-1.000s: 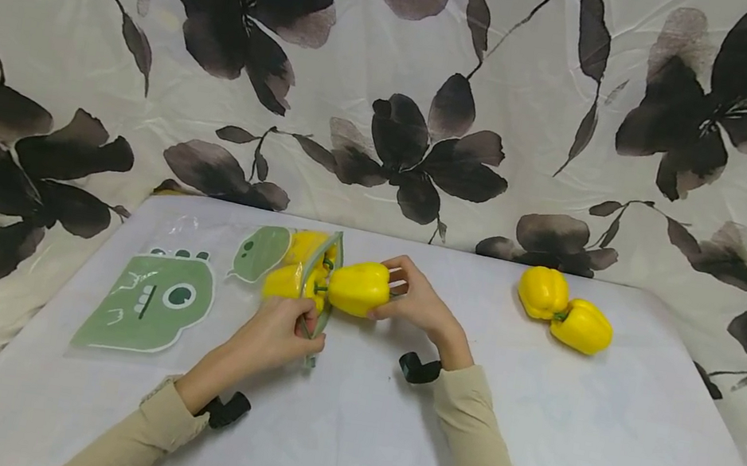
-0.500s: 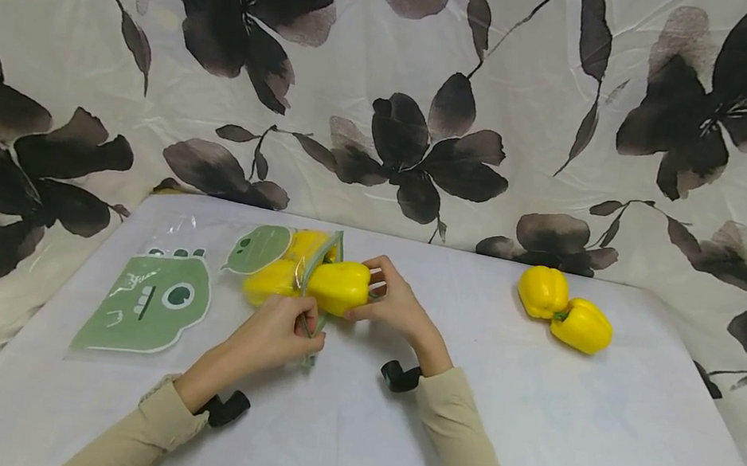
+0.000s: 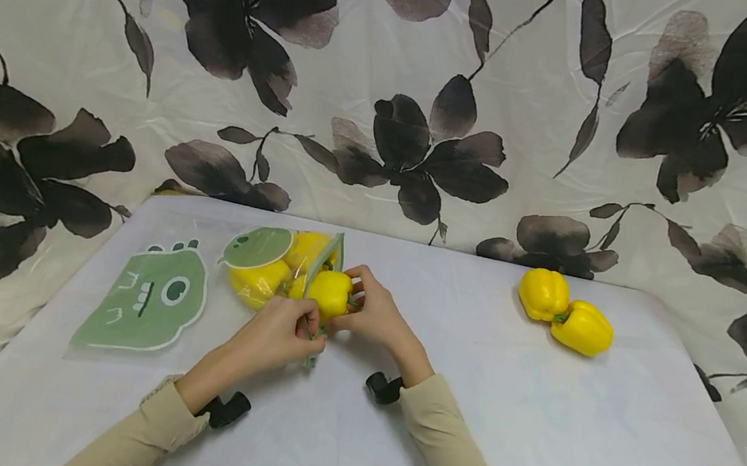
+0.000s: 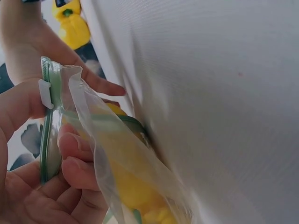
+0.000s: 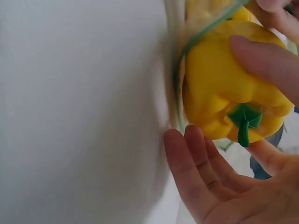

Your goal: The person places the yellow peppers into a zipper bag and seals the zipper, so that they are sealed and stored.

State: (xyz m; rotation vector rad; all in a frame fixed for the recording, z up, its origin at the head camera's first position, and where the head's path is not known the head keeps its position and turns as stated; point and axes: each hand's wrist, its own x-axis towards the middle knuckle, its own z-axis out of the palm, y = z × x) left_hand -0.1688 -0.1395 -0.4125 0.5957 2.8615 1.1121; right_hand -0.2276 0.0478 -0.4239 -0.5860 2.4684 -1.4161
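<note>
My left hand [image 3: 275, 331] pinches the edge of a clear zip bag [image 3: 259, 246] with a green print, close to its white slider [image 4: 45, 94]. Several yellow bell peppers [image 3: 258, 280] show through the plastic. At the bag's mouth, my right hand [image 3: 377, 316] holds another yellow bell pepper [image 3: 331, 294], stem end outward. The right wrist view shows the thumb on this pepper's side, fingertips at its lower edge, and the green stem [image 5: 245, 122] between them. The green zip strip [image 5: 196, 39] passes around the pepper, whose far end is inside the bag.
A second zip bag [image 3: 149, 300] with a green monster print lies flat at the left of the white table [image 3: 456, 455]. Two yellow bell peppers [image 3: 565, 311] lie together at the back right. A flower-patterned cloth [image 3: 345, 35] hangs behind the table.
My right hand has moved left, pushing the bell pepper through the mouth into the bag. The peppers inside shifted left. My left hand has stayed on the bag's edge.
</note>
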